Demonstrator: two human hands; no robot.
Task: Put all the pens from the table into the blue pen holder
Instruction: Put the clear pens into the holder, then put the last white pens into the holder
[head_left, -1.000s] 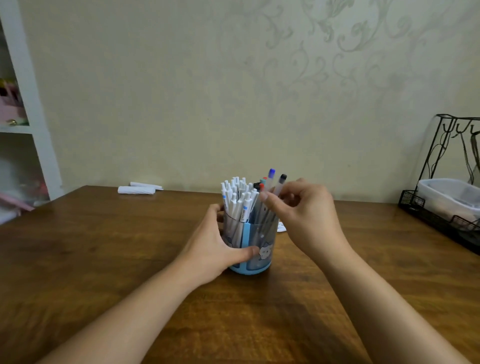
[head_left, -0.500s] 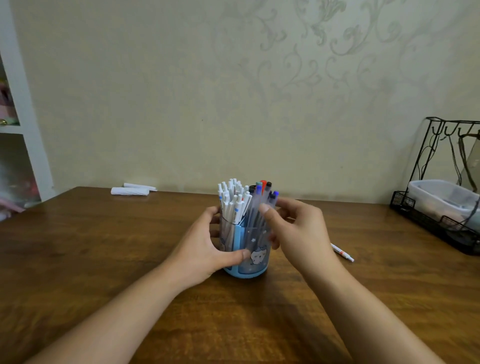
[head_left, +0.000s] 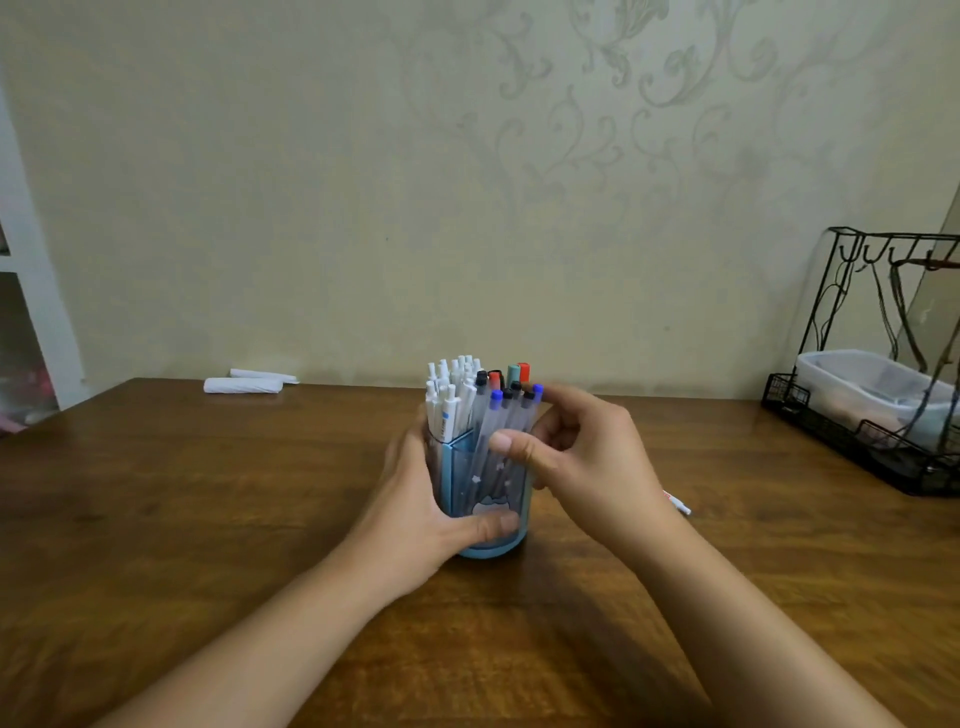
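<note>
Here, left hand (head_left: 421, 512) wrapped round the blue pen holder (head_left: 493, 499), thumb across the front, fingers behind. Probably gripping so the cup won't tip or slide while pens go in. Right hand (head_left: 582, 457) up at the holder's top on the right side, fingers curled, thumb pressed on the frosted pens (head_left: 506, 415) with blue and black caps; looks like pinching them to tuck them down into the front part. Not clear how many sit in that grip.

Behind those, a tight bunch of white pens (head_left: 447, 395) standing up in the back part, plus a few with red and green tops. Very full, so a steady hold helps.

Farther out, one white pen (head_left: 678, 503) lying on the desk (head_left: 208, 519) just right of the right wrist, half hidden. Likely the next one to pick up. Two white rolled things (head_left: 244, 384) near the wall, too blurry to name. Black wire rack (head_left: 883, 364) with a clear tub far right.
</note>
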